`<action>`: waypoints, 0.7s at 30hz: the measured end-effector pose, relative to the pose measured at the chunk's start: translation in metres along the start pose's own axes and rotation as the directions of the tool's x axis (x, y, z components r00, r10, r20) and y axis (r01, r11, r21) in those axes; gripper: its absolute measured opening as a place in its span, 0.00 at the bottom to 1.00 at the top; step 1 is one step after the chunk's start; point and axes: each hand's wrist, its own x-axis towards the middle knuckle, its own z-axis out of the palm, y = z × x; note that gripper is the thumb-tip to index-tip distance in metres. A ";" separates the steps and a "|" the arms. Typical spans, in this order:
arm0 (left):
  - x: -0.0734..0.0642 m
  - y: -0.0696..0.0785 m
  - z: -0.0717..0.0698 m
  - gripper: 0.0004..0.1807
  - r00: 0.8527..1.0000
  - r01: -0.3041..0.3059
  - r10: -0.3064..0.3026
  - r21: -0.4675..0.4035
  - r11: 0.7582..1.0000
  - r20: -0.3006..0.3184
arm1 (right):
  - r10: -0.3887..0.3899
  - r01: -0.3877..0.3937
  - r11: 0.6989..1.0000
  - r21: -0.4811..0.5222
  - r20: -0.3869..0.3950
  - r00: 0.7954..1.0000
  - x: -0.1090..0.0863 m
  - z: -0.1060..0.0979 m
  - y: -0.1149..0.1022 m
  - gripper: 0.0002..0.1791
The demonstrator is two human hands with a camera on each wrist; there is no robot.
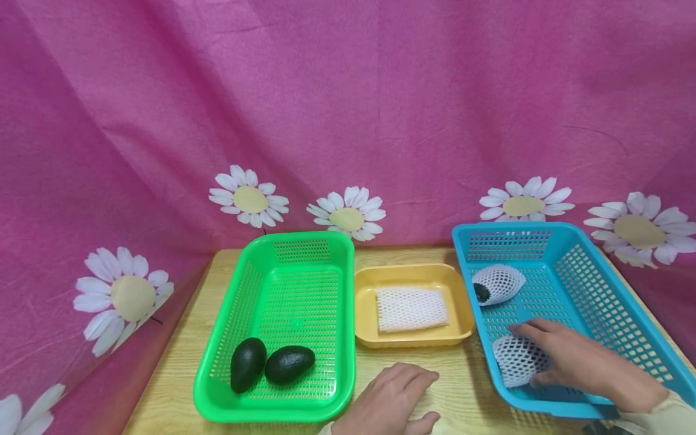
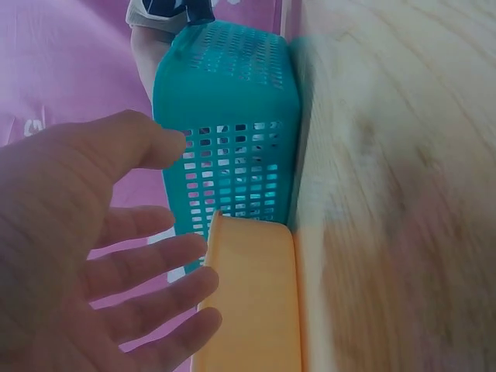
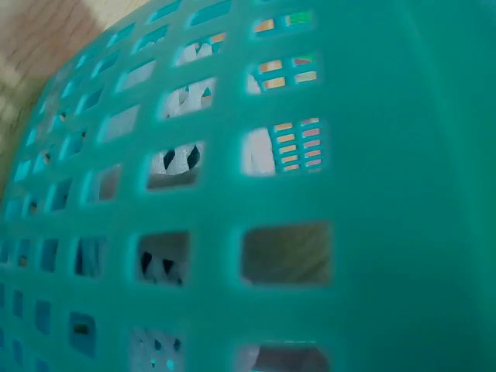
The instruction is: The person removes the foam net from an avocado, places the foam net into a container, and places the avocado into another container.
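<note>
My right hand is inside the blue basket, around the right end of an avocado in a white foam net. Its fingers pass over the far side and the thumb lies at the near side. Farther back in that basket lies another netted avocado, its dark end showing. Over the table, just in front of the yellow tray, my left hand holds nothing, fingers loosely extended and thumb apart. In the right wrist view, the basket wall hides most of the hand.
A green basket at the left holds two bare dark avocados. Inside the yellow tray, between the baskets, lie flat white foam nets. Behind the wooden table hangs a pink cloth with daisies.
</note>
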 end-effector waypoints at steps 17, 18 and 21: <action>-0.003 -0.003 0.005 0.26 0.999 0.012 -0.011 0.027 1.000 -0.030 | -0.064 0.063 0.997 -0.038 -0.022 0.998 -0.002 0.012 -0.008 0.51; -0.002 -0.003 0.005 0.26 1.000 0.012 -0.011 0.026 1.000 -0.029 | -0.070 0.069 0.997 -0.039 -0.023 0.997 -0.002 0.012 -0.008 0.52; -0.002 -0.003 0.004 0.26 1.000 0.011 -0.011 0.024 1.000 -0.028 | -0.098 0.097 0.994 -0.048 -0.020 0.995 0.000 0.013 -0.009 0.51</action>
